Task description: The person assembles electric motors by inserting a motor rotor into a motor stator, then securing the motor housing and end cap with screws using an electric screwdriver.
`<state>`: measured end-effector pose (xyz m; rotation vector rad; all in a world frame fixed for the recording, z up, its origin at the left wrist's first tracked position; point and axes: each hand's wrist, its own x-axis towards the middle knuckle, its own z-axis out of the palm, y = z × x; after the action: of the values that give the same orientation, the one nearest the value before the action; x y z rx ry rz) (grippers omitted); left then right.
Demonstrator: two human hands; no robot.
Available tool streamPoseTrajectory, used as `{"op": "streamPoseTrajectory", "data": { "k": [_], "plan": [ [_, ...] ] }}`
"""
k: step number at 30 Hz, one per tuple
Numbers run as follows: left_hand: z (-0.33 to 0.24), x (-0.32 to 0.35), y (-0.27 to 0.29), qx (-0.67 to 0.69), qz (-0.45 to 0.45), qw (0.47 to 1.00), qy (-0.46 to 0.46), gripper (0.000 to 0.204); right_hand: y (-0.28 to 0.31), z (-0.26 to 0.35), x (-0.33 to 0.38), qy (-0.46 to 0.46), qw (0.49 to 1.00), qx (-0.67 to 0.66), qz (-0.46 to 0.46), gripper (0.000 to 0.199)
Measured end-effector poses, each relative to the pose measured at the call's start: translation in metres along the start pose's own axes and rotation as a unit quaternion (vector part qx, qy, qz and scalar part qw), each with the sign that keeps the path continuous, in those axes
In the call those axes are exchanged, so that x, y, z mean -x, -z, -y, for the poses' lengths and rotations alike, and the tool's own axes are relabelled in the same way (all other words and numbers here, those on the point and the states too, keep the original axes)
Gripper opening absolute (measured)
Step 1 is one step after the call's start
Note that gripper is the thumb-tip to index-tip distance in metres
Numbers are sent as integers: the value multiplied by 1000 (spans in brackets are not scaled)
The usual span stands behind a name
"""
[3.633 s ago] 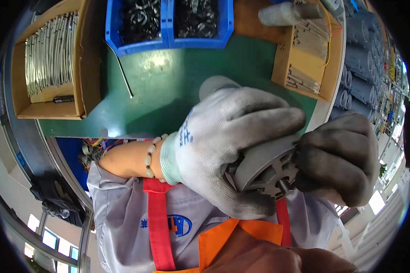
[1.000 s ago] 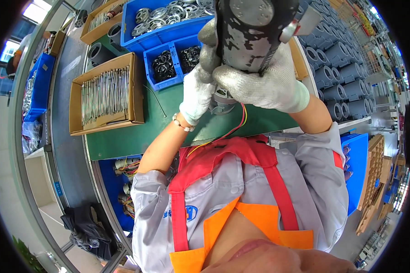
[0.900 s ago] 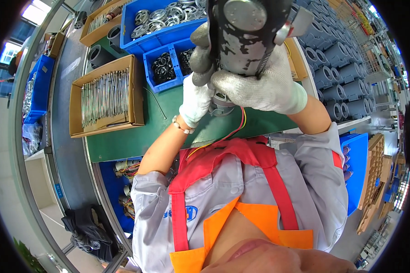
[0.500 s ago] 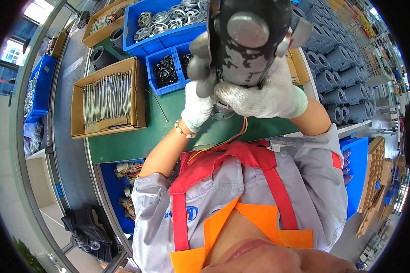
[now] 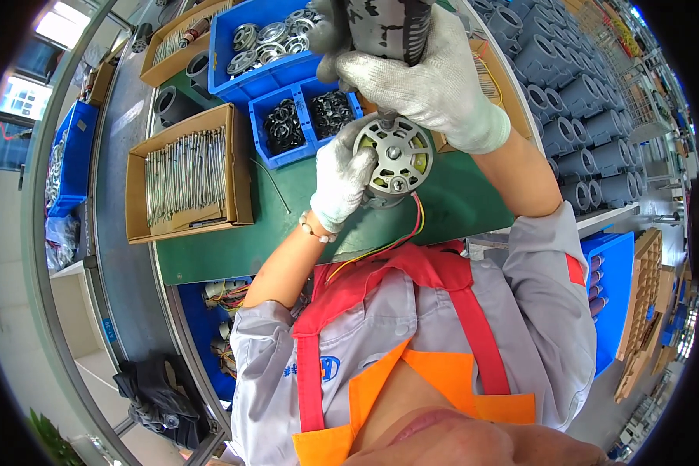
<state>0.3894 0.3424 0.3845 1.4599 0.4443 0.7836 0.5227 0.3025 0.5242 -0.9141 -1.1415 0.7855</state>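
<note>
My gloved left hand [image 5: 340, 175] grips the side of a small electric motor [image 5: 396, 159] with a round, slotted metal end cap facing up. Yellow and red wires run from its near side toward my apron. In my gloved right hand [image 5: 435, 89] is a dark power screwdriver [image 5: 388, 31] with worn, flaking paint, its upper part cut off by the frame edge. Its tip comes down at the far rim of the end cap; whether it sits in a screw there is hidden. A screw head [image 5: 400, 186] shows on the near rim.
Left of the motor stands a cardboard box of long thin metal rods [image 5: 186, 175], with one loose rod [image 5: 272, 186] beside it. Blue bins hold black rings [image 5: 283, 124] and metal end caps [image 5: 272, 46]. Grey cylindrical housings [image 5: 575, 101] are stacked at the right.
My right hand and the screwdriver have moved up and away, uncovering the motor's end cap. My left hand stays on the motor, its thumb now visible at the rim.
</note>
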Motion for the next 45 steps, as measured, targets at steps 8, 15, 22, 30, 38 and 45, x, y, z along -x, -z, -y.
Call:
{"op": "streamPoseTrajectory", "data": {
  "k": [8, 15, 22, 30, 38, 45],
  "plan": [
    [-3, 1, -5, 22, -11, 1000, -10, 50, 6, -8, -2, -3, 1000, 23, -10, 28],
    [-4, 0, -8, 29, -27, 999, -7, 45, 16, -18, -11, -275, 830, -485, 23, 25],
    [-1, 0, -6, 10, -30, 999, -7, 41, 8, -4, 0, -24, 999, -11, 28, 28],
    [34, -6, 2, -10, -9, 996, -92, 43, -9, 3, 53, 76, 994, -12, 83, 50],
    [17, -2, 2, -145, -8, 989, -13, 46, -3, -2, 51, 19, 995, 49, 85, 43],
    [25, 2, 4, -113, -28, 993, -27, 47, -6, -6, 49, 118, 985, 89, 89, 43]
  ]
}}
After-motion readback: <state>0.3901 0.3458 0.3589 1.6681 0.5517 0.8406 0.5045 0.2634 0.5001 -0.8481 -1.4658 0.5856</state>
